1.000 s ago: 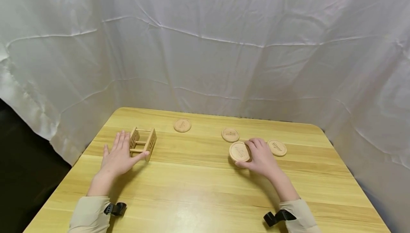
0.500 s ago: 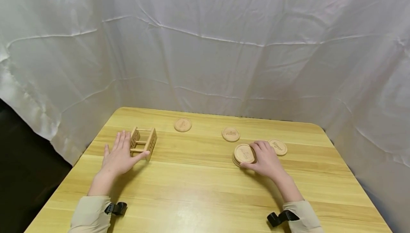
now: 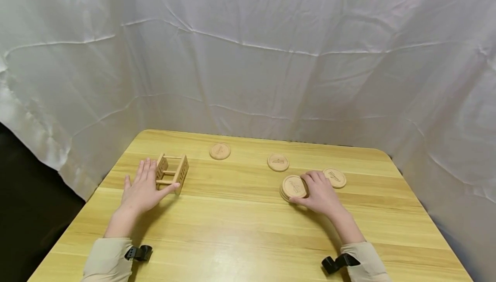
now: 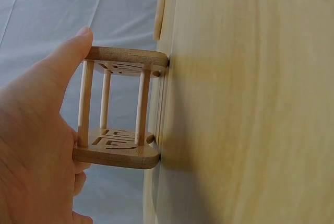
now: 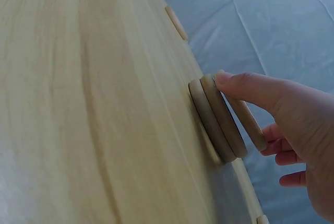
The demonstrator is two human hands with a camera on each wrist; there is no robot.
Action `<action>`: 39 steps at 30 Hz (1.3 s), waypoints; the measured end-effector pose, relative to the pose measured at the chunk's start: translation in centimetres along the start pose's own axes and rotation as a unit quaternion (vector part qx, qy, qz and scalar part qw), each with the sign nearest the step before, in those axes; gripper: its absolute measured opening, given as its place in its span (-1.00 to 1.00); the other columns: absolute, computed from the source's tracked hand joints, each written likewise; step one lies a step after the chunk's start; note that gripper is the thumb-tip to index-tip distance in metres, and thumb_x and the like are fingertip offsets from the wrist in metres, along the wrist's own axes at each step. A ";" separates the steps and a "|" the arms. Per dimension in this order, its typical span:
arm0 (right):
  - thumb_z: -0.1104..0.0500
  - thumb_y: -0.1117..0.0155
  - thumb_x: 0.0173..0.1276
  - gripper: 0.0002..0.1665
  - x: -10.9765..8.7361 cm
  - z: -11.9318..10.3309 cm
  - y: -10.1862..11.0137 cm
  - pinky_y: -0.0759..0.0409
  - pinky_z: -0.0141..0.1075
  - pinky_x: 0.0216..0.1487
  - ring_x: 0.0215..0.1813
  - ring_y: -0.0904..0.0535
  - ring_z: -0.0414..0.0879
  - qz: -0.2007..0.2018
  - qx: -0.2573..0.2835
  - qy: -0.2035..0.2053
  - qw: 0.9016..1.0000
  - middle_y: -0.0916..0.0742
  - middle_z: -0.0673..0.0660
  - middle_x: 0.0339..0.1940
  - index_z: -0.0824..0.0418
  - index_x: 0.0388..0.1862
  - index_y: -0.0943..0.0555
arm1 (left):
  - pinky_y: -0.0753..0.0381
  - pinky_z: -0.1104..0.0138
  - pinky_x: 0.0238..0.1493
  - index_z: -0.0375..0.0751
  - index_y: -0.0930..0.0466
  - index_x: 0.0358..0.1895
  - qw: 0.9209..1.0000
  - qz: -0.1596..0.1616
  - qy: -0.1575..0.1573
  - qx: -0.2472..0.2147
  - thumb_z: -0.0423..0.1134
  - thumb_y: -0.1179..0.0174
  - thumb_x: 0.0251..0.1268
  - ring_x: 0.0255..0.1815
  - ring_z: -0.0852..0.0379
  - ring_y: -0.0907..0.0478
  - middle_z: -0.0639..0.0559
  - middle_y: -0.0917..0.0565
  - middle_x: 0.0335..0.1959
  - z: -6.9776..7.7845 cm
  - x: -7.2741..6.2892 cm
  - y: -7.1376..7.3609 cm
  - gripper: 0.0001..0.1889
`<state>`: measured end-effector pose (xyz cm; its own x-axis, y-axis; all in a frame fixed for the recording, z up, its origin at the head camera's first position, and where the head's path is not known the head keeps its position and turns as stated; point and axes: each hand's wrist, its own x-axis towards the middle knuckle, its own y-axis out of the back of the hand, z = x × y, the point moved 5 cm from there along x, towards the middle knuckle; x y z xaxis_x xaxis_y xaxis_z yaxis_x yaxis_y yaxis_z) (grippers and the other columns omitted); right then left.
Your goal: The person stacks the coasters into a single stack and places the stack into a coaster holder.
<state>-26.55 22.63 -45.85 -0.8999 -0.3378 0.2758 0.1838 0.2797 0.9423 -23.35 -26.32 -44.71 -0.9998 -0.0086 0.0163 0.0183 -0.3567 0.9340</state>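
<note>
Evidently the small stack of wooden discs (image 3: pixel 293 186) on the worktop (image 3: pixel 232 234) is the centre of the work. Its top disc (image 5: pixel 246 123) sits apart from the lower discs (image 5: pixel 224 117) along a visible gap and seems tilted. The right hand (image 3: pixel 319 193), at the stack's right, pinches that disc by the rim between thumb and fingers, so its grip is closed on it. To the left of the stack, well apart, the left hand (image 3: pixel 142 189) straddles a wooden rack (image 3: pixel 182 176), fingers along one panel and thumb at the other, its grip holding it.

I judge the step in hand to be handling the top disc at the stack; whether it is going down or coming up cannot be told. Either way, the next move calls for a light rim hold that leaves the lower discs undisturbed.

Beyond the stack lie one loose disc (image 3: pixel 278 162) just behind it, another disc (image 3: pixel 220 151) farther off to its back left, and a third disc (image 3: pixel 335 178) to its right, partly covered by the hand. The thumb hides part of the stack's edges, the exact count below is unsure, and the disc lettering is too small to read.
</note>
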 end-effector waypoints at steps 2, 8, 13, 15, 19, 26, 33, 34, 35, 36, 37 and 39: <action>-0.40 -0.47 -0.10 0.02 0.0 0.0 -0.1 -0.43 0.11 0.15 0.20 -0.43 0.17 0.001 0.002 0.001 1.000 -0.59 0.25 0.05 0.32 0.12 -0.54 | 0.48 -0.45 0.36 -0.34 0.38 0.55 1.000 0.001 0.000 0.001 0.52 0.05 0.18 0.59 -0.29 0.47 -0.26 0.43 0.57 0.0 0.0 0.0 0.22; -0.43 -0.44 -0.08 0.03 0.0 0.2 -0.4 -0.44 0.11 0.16 0.19 -0.44 0.17 0.001 0.002 0.005 1.000 -0.60 0.25 0.04 0.32 0.13 -0.54 | 0.46 -0.45 0.37 -0.34 0.38 0.55 1.000 0.003 0.000 0.005 0.57 0.10 0.14 0.59 -0.31 0.44 -0.28 0.42 0.57 -0.2 0.1 -0.2 0.24; -0.45 -0.41 -0.07 0.04 0.0 0.4 -0.6 -0.44 0.10 0.16 0.19 -0.44 0.17 0.000 0.002 0.007 1.000 -0.59 0.25 0.04 0.33 0.14 -0.54 | 0.45 -0.45 0.37 -0.33 0.39 0.55 1.000 0.004 0.000 0.005 0.56 0.09 0.15 0.59 -0.32 0.42 -0.28 0.41 0.57 -0.2 0.1 -0.2 0.23; -0.45 -0.41 -0.06 0.04 0.1 0.4 -0.6 -0.45 0.09 0.14 0.19 -0.44 0.17 -0.001 0.004 0.008 1.000 -0.60 0.25 0.04 0.32 0.14 -0.54 | 0.44 -0.45 0.37 -0.33 0.39 0.55 1.000 0.003 0.000 0.004 0.55 0.09 0.16 0.59 -0.32 0.43 -0.28 0.41 0.57 -0.2 0.1 -0.1 0.23; -0.45 -0.41 -0.06 0.03 0.1 0.4 -0.7 -0.44 0.09 0.14 0.19 -0.45 0.17 -0.002 0.008 0.009 1.000 -0.60 0.25 0.04 0.32 0.14 -0.54 | 0.44 -0.45 0.37 -0.33 0.40 0.55 1.000 0.000 0.000 0.005 0.55 0.10 0.16 0.59 -0.32 0.44 -0.28 0.42 0.57 -0.2 0.1 -0.1 0.23; -0.44 -0.41 -0.04 0.02 0.0 0.4 -0.7 -0.44 0.08 0.13 0.19 -0.45 0.17 -0.006 0.013 0.008 1.000 -0.60 0.26 0.05 0.33 0.15 -0.55 | 0.44 -0.45 0.37 -0.33 0.41 0.55 1.000 0.000 -0.001 0.006 0.57 0.12 0.15 0.59 -0.32 0.45 -0.27 0.43 0.57 -0.4 0.3 -0.3 0.24; -0.43 -0.41 -0.03 0.03 0.0 0.3 -0.7 -0.41 0.10 0.20 0.20 -0.45 0.17 -0.007 0.016 0.007 1.000 -0.61 0.26 0.06 0.34 0.16 -0.54 | 0.47 -0.44 0.37 -0.33 0.41 0.55 1.000 -0.001 0.000 0.006 0.57 0.12 0.15 0.59 -0.31 0.45 -0.27 0.43 0.57 -0.3 0.2 -0.3 0.24; -0.43 -0.41 -0.03 0.03 0.0 0.4 -0.7 -0.41 0.10 0.21 0.20 -0.45 0.17 -0.007 0.016 0.007 1.000 -0.60 0.26 0.06 0.34 0.16 -0.54 | 0.47 -0.44 0.37 -0.33 0.41 0.55 1.000 -0.001 0.000 0.005 0.57 0.12 0.15 0.59 -0.31 0.45 -0.27 0.43 0.57 -0.4 0.2 -0.3 0.24; -0.43 -0.41 -0.03 0.03 0.0 0.4 -0.7 -0.41 0.10 0.22 0.20 -0.45 0.17 -0.008 0.016 0.007 1.000 -0.60 0.26 0.06 0.34 0.16 -0.54 | 0.47 -0.44 0.37 -0.33 0.41 0.55 1.000 0.000 0.000 0.005 0.57 0.12 0.15 0.59 -0.31 0.45 -0.28 0.43 0.57 -0.3 0.2 -0.3 0.24; -0.43 -0.41 -0.03 0.03 0.0 0.4 -0.7 -0.41 0.10 0.22 0.20 -0.45 0.17 -0.008 0.016 0.007 1.000 -0.60 0.26 0.06 0.34 0.16 -0.54 | 0.47 -0.44 0.37 -0.33 0.40 0.55 1.000 0.000 0.000 0.004 0.57 0.11 0.15 0.59 -0.31 0.45 -0.28 0.43 0.57 -0.3 0.2 -0.3 0.24; -0.44 -0.41 -0.03 0.04 0.1 0.4 -0.8 -0.41 0.10 0.22 0.20 -0.45 0.17 -0.008 0.016 0.007 1.000 -0.60 0.26 0.06 0.34 0.16 -0.54 | 0.47 -0.44 0.37 -0.34 0.40 0.55 1.000 0.000 0.000 0.003 0.56 0.10 0.15 0.59 -0.31 0.45 -0.28 0.42 0.57 -0.3 0.2 -0.3 0.24; -0.44 -0.40 -0.03 0.04 0.1 0.4 -0.8 -0.42 0.09 0.21 0.20 -0.45 0.17 -0.008 0.016 0.006 1.000 -0.60 0.26 0.06 0.34 0.16 -0.54 | 0.47 -0.44 0.37 -0.33 0.40 0.55 1.000 0.000 0.000 0.004 0.56 0.11 0.15 0.59 -0.31 0.45 -0.28 0.42 0.57 -0.3 0.2 -0.3 0.24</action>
<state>-26.92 22.73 -46.66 -0.8978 -0.3532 0.2632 0.1569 0.3018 0.9404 -23.54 -26.50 -45.05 -0.9998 -0.0095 0.0160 0.0183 -0.3491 0.9369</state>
